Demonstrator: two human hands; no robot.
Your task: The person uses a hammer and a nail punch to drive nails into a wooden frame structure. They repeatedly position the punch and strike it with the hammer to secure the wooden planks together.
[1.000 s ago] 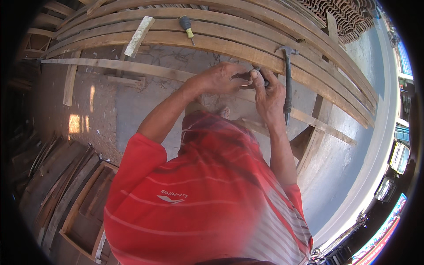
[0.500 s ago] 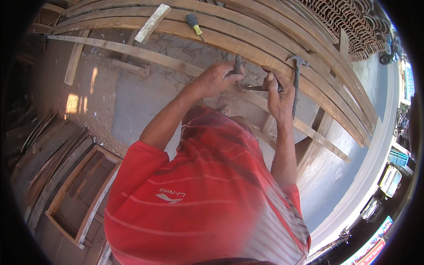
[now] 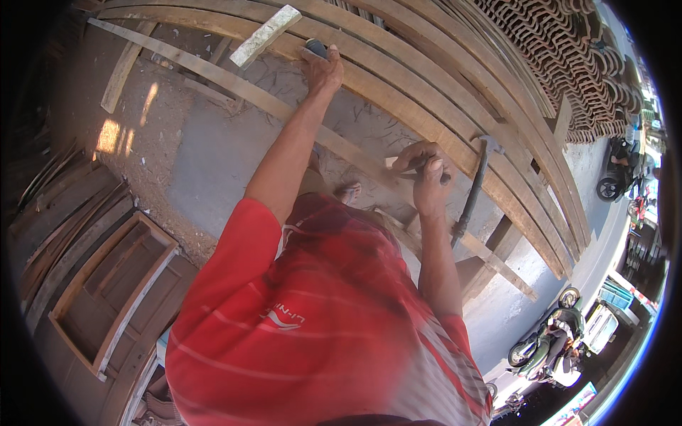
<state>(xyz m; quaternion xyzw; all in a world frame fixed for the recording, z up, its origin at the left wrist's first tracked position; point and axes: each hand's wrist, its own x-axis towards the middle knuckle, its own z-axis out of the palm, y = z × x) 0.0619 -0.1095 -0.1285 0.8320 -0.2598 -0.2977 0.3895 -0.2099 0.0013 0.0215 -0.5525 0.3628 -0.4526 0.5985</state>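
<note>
My left hand [image 3: 325, 69] is stretched out to the far wooden beam, fingers closed around the dark handle of a screwdriver [image 3: 317, 49]; its shaft is hidden. My right hand [image 3: 429, 175] is held above a narrow wooden strip [image 3: 355, 150], fingers curled and thumb pressed in. A dark bit of something shows between those fingers, but I cannot make out what it is. Just right of that hand, a claw hammer [image 3: 477, 186] lies with its head on the beams and its handle toward me. A short whitish wood block [image 3: 266, 37] rests across the beams, left of my left hand.
Long parallel beams [image 3: 419, 106] run across the far side. Stacked roof tiles [image 3: 550, 60] stand at the far right. Wooden frames and panels [image 3: 114, 291] lie at the lower left. Motorcycles [image 3: 550, 341] are parked at the right. Shavings litter the ground beneath the beams.
My left hand has moved far and left, from near my right hand to the screwdriver that lay on the beam. The thin metal tool that showed in my right hand is no longer clearly visible.
</note>
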